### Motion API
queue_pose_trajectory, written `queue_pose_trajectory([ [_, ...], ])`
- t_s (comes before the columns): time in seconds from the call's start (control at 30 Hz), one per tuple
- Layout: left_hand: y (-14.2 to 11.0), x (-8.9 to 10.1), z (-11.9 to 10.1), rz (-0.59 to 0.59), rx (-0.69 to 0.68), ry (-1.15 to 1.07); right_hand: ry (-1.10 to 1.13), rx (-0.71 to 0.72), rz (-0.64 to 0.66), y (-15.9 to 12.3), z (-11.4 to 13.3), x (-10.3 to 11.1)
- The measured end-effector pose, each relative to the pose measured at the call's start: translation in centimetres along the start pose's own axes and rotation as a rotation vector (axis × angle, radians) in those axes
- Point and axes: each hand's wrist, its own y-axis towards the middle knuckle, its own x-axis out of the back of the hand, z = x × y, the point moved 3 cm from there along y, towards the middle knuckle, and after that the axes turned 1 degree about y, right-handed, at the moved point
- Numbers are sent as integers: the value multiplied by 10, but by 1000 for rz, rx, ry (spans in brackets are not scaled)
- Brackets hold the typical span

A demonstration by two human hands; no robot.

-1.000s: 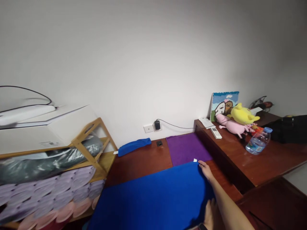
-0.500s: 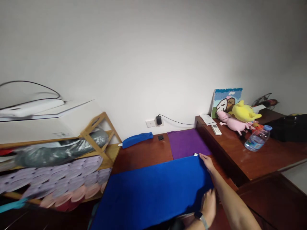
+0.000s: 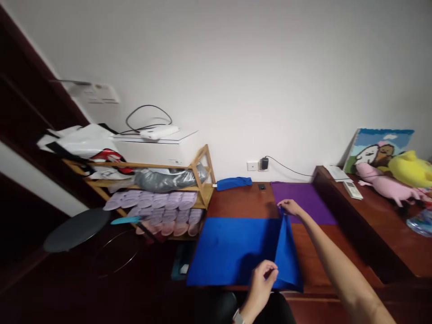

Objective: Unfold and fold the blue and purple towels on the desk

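The blue rectangular fabric cloth (image 3: 232, 246) lies lower centre in the frame, long axis left to right, mostly leftward of the right hand (image 3: 290, 207) pinching its raised edge's far end and the left hand (image 3: 262, 281) pinching the near end.

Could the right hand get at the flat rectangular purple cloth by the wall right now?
Probably yes: the right hand appears close to the purple cloth, and nothing seems in the way. But it pinches a lifted part of the large rectangular blue cloth, so it would likely have to let go first.
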Motion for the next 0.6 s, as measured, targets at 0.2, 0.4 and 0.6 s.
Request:
queue_pose_trajectory([
  [0.2,-58,156,-5,-468,22,96,-251,147,232,31,89,-205],
  [0.4,-95,273,34,-792,154,326,-599,188,343,11,115,-387],
  [0.6,-105,296,92,-887,300,559,-809,286,345,-5,100,-415],
])
